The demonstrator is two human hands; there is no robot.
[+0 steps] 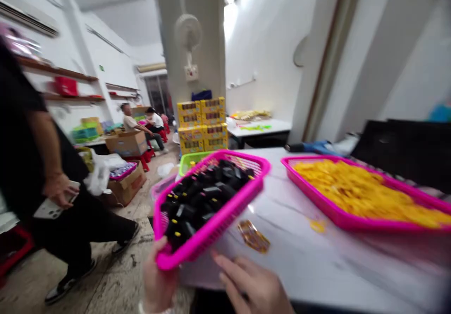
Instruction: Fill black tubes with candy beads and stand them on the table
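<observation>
A pink plastic basket (211, 227), full of small black pieces (207, 187) with some yellow bits, is tilted at the table's left edge. My left hand (160, 276) grips its near left corner, the thumb over the rim. Just below the basket's near side is my right hand (252, 283), its index finger stretched toward the basket's underside and nothing visible in its grasp. Whether that fingertip touches the basket, I cannot tell. A small shiny brown-and-gold wrapper (253, 236) lies on the white table (310, 267) beyond the right hand.
On the right, another pink basket (331, 210) holds many yellow pieces; one yellow piece (317, 225) lies beside it. Behind the tilted basket are a green basket (188, 161) and stacked yellow boxes (202, 126). A person in black (59, 164) holding a phone stands at left.
</observation>
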